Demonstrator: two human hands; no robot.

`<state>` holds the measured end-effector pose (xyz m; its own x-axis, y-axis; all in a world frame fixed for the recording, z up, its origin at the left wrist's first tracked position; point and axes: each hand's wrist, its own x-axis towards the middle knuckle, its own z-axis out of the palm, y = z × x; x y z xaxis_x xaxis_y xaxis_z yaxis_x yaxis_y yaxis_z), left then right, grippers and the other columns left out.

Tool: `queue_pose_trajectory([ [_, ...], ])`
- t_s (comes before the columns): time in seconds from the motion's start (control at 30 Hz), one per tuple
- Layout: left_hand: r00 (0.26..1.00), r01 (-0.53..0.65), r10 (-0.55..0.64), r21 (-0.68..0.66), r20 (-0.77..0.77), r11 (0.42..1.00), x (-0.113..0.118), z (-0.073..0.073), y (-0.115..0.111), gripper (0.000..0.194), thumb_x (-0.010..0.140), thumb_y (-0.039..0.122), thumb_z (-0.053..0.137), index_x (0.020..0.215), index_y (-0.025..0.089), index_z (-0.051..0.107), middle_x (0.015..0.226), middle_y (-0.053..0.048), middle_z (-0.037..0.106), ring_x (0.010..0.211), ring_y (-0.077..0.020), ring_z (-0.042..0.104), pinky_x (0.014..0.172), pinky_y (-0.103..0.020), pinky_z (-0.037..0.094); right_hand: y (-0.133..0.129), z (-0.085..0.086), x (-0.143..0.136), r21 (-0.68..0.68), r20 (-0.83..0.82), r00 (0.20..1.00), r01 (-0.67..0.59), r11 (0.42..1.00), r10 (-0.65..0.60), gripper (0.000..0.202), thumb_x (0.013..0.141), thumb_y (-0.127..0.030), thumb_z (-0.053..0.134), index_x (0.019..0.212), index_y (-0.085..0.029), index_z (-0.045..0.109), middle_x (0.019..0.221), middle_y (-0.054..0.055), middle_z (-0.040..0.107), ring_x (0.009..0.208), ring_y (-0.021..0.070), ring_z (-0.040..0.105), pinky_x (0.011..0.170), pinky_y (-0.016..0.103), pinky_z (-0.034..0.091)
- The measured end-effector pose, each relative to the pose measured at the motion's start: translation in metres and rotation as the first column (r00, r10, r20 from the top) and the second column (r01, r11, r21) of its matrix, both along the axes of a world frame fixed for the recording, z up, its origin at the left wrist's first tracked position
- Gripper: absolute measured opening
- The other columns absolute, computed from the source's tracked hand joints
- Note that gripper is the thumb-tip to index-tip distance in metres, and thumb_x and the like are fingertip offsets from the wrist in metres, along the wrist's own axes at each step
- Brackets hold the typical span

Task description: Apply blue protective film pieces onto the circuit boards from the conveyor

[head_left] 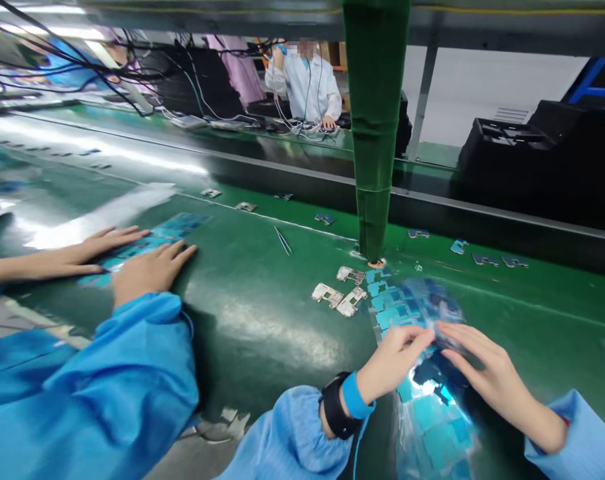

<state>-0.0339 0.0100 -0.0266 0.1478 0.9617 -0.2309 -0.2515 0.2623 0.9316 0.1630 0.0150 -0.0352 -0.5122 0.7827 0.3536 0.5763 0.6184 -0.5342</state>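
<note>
My left hand [395, 358], with a black watch and a blue wrist strap [357, 398] on its wrist, is closed with thumb and fingers pinched at a clear plastic sheet [435, 300]. From the other side my right hand [499, 377] reaches in, its fingertips meeting the left ones on the same sheet, with thumb and fingers bent around its edge. This sheet is blurred and carries dark blue pieces. Beneath both hands lies a long strip of teal film pieces [439, 433]. Just left of it rest silver circuit boards [327, 293] on the green mat.
At left, a co-worker's hands [149, 270] lie on another teal sheet [179, 227]. Tweezers [283, 241] lie mid-table. Several small boards [485, 260] line the belt behind a green post [375, 133]. Another person [309, 87] sits across the line.
</note>
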Motion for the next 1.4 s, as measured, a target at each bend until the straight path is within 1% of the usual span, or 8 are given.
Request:
queue_pose_trajectory([
  [0.1,0.993,0.103,-0.102,-0.026,0.060,0.994,0.005,-0.004,-0.003,0.029,0.075,0.040,0.066,0.059,0.016,0.071,0.060,-0.003,0.070,0.064,-0.0192,0.062,0.056,-0.026,0.042,0.000,0.003,-0.010,0.050,0.104,0.989,-0.113,0.992,0.107,0.036,0.091,-0.029,0.055,0.127,-0.023,0.055,0.123,0.011,0.064,0.112,0.0253,0.062,0.093,0.041,0.056],
  [0.3,0.969,0.149,-0.117,-0.134,0.218,0.980,0.010,-0.020,-0.001,0.019,0.074,0.033,0.070,0.070,0.014,0.074,0.067,-0.004,0.072,0.063,-0.0144,0.061,0.057,-0.022,0.041,0.006,0.001,-0.022,0.265,0.329,0.944,-0.128,0.956,0.036,0.045,0.093,-0.037,0.050,0.130,-0.013,0.052,0.112,0.019,0.062,0.105,0.0290,0.059,0.088,0.047,0.054],
  [0.43,0.933,0.178,-0.111,-0.169,0.342,0.970,0.010,-0.019,0.001,0.021,0.074,0.033,0.074,0.083,0.014,0.073,0.075,-0.006,0.074,0.070,-0.0164,0.066,0.061,-0.022,0.045,0.004,0.002,-0.017,0.316,0.250,0.968,-0.062,0.947,-0.020,0.047,0.092,-0.037,0.054,0.133,-0.015,0.048,0.108,0.016,0.061,0.100,0.0260,0.059,0.084,0.044,0.055],
  [0.63,0.895,0.133,-0.012,-0.241,0.445,0.961,0.009,-0.013,-0.002,0.012,0.080,0.026,0.070,0.085,0.015,0.069,0.080,-0.004,0.073,0.072,-0.0126,0.067,0.060,-0.018,0.047,-0.007,0.002,-0.010,0.328,0.051,0.998,-0.051,0.943,0.037,0.027,0.089,-0.016,0.059,0.116,-0.016,0.058,0.109,0.012,0.068,0.102,0.0210,0.063,0.093,0.042,0.053],
  [0.8,0.876,0.096,0.065,-0.304,0.478,0.948,0.010,-0.014,-0.003,0.007,0.083,0.021,0.066,0.086,0.014,0.067,0.079,-0.003,0.071,0.067,-0.0127,0.065,0.060,-0.021,0.051,-0.011,-0.001,-0.012,0.409,0.140,0.990,-0.080,0.909,0.024,0.022,0.087,-0.019,0.062,0.108,-0.013,0.062,0.116,0.017,0.067,0.111,0.0246,0.062,0.096,0.045,0.051],
  [1.0,0.863,0.069,0.146,-0.400,0.484,0.914,0.011,-0.020,-0.001,0.007,0.081,0.009,0.062,0.078,0.011,0.067,0.073,-0.001,0.066,0.057,-0.0079,0.059,0.055,-0.018,0.048,-0.014,-0.004,-0.015,0.534,0.246,0.969,-0.142,0.834,0.007,0.019,0.090,-0.018,0.059,0.107,-0.011,0.063,0.101,0.012,0.074,0.100,0.0222,0.068,0.091,0.041,0.053],
  [1.2,0.877,0.105,0.125,-0.439,0.464,0.892,0.011,-0.018,-0.002,0.006,0.080,0.012,0.063,0.081,0.012,0.068,0.068,-0.004,0.069,0.062,-0.0139,0.064,0.059,-0.023,0.050,-0.010,0.004,-0.015,0.569,0.310,0.950,-0.215,0.794,0.036,0.020,0.095,-0.012,0.046,0.100,-0.010,0.065,0.094,0.010,0.075,0.087,0.0173,0.069,0.085,0.036,0.055],
  [1.4,0.873,0.138,0.105,-0.448,0.476,0.883,0.010,-0.016,-0.005,0.015,0.081,0.010,0.061,0.094,0.013,0.068,0.068,-0.003,0.070,0.061,-0.0120,0.062,0.058,-0.021,0.047,-0.008,0.008,-0.014,0.566,0.335,0.940,-0.256,0.783,0.065,0.025,0.095,-0.010,0.042,0.101,-0.008,0.066,0.091,0.010,0.075,0.080,0.0164,0.069,0.081,0.034,0.056],
])
